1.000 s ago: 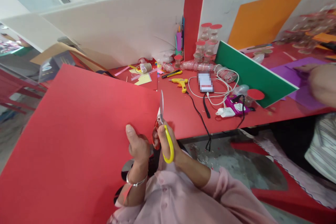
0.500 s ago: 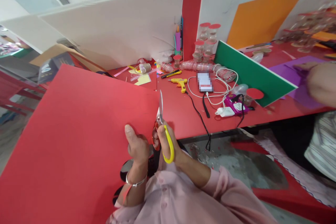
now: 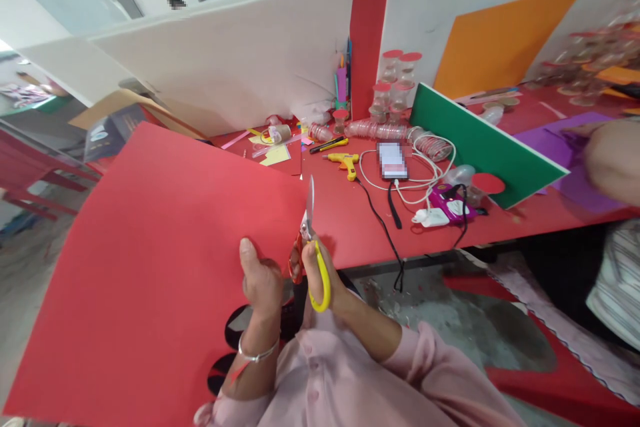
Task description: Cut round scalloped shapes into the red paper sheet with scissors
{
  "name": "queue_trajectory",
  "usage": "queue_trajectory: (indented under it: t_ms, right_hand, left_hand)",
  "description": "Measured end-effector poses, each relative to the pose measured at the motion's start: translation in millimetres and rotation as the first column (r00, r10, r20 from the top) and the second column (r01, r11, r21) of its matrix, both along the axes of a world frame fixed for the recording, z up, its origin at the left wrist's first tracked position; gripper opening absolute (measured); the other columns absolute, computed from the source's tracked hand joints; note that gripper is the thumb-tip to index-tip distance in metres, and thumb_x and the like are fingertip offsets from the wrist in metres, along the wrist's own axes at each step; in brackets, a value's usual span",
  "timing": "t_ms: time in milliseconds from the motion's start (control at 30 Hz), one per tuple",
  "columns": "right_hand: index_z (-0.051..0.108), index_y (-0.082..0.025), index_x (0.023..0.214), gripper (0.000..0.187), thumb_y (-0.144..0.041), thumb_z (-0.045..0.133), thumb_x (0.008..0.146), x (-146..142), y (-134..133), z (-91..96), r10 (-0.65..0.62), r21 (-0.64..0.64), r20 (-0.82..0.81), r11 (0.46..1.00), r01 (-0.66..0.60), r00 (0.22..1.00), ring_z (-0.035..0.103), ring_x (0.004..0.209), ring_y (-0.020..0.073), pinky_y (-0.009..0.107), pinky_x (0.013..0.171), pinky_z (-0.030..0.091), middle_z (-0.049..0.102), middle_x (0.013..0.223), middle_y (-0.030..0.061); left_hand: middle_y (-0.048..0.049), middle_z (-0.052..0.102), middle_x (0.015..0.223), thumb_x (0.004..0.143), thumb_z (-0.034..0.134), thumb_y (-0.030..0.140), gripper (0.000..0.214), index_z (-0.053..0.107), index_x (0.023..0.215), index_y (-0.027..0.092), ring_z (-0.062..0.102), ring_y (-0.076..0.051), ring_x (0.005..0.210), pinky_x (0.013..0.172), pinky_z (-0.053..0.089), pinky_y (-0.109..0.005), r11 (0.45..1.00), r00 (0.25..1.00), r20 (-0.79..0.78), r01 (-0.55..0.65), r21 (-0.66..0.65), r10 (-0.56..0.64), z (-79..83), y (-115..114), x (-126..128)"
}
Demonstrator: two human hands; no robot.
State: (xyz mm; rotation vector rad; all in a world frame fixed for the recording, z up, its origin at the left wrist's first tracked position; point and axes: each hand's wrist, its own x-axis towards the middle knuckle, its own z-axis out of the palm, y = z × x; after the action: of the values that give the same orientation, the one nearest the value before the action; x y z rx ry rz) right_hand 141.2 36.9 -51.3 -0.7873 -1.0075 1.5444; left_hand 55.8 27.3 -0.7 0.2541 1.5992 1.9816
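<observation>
A large red paper sheet (image 3: 160,247) is held up in front of me, over the left part of the red table (image 3: 360,220). My left hand (image 3: 260,280) pinches its lower right edge, thumb on top. My right hand (image 3: 320,273) grips scissors (image 3: 309,240) with a yellow and red handle. The blades point up along the sheet's right edge and look nearly closed.
On the table lie a yellow glue gun (image 3: 345,161), a phone (image 3: 391,160) with white cables, a pink device (image 3: 447,200), plastic jars (image 3: 395,90) and a green board (image 3: 480,143). White partitions (image 3: 240,60) stand behind. Another person's arm (image 3: 613,160) is at the right.
The view has shifted slightly, so sheet and table sit a little lower and farther right. Both hands keep their hold; the scissors stay at the sheet's right edge.
</observation>
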Motion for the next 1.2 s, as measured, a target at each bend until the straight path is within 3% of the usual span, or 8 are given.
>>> queue_trajectory:
  t_ms: [133,267,433,700,967,1200]
  right_hand:
    - [0.059,-0.024,0.095,0.077,-0.101,0.053,0.096,2,4,-2.4,0.038,0.091,0.010,0.995,-0.038,0.999,0.051,0.055,0.0153,0.029,0.051,0.046,0.053,0.070,-0.0029]
    - [0.059,-0.024,0.097,0.078,-0.101,0.056,0.094,0,3,-4.4,0.034,0.063,-0.028,0.997,-0.033,0.999,0.049,0.054,0.0142,0.029,0.049,0.044,0.052,0.073,-0.0028]
    - [0.060,-0.023,0.103,0.078,-0.101,0.061,0.092,-3,0,-3.4,0.022,0.005,-0.090,1.000,-0.022,0.996,0.048,0.052,0.0125,0.028,0.047,0.043,0.052,0.073,-0.0038]
    - [0.055,-0.024,0.093,0.078,-0.101,0.062,0.091,-2,0,3.1,0.018,-0.006,-0.101,1.000,-0.019,0.995,0.048,0.050,0.0117,0.027,0.047,0.041,0.051,0.071,-0.0038]
    - [0.057,-0.023,0.092,0.077,-0.100,0.059,0.094,-2,0,2.2,0.024,0.010,-0.078,1.000,-0.023,0.997,0.050,0.051,0.0128,0.028,0.049,0.043,0.050,0.069,-0.0037]
    - [0.056,-0.024,0.094,0.074,-0.097,0.060,0.097,-2,0,-3.3,0.032,0.028,-0.082,0.999,-0.030,0.996,0.048,0.050,0.0114,0.027,0.047,0.045,0.051,0.074,-0.0032]
  left_hand:
    - [-0.0104,0.080,0.110,0.095,0.082,0.061,0.047,0.080,0.113,0.017,0.073,-0.029,0.123,0.109,0.062,-0.035,0.995,0.996,-0.018,-0.083,-0.062,0.082,2.5,0,-1]
    - [-0.0078,0.078,0.105,0.097,0.082,0.054,0.040,0.078,0.108,0.016,0.073,-0.022,0.105,0.097,0.062,-0.031,0.994,0.995,0.008,-0.095,-0.048,0.096,7.7,2,0]
    - [-0.0033,0.069,0.087,0.099,0.080,0.054,0.038,0.075,0.099,0.016,0.068,-0.021,0.090,0.080,0.060,-0.031,0.978,0.992,0.024,-0.121,-0.169,0.127,13.5,3,1]
    - [-0.0029,0.066,0.084,0.101,0.077,0.057,0.041,0.075,0.099,0.016,0.062,-0.020,0.080,0.070,0.054,-0.032,0.954,0.996,-0.031,-0.091,-0.284,0.086,15.7,0,-1]
    - [-0.0039,0.069,0.088,0.099,0.078,0.059,0.043,0.075,0.102,0.016,0.064,-0.019,0.082,0.070,0.056,-0.030,0.975,0.993,0.024,-0.106,-0.194,0.113,13.7,2,-1]
    - [-0.0022,0.063,0.084,0.094,0.081,0.066,0.050,0.073,0.096,0.017,0.060,-0.019,0.079,0.067,0.054,-0.031,0.965,0.989,-0.028,-0.148,-0.217,0.145,7.9,2,-4]
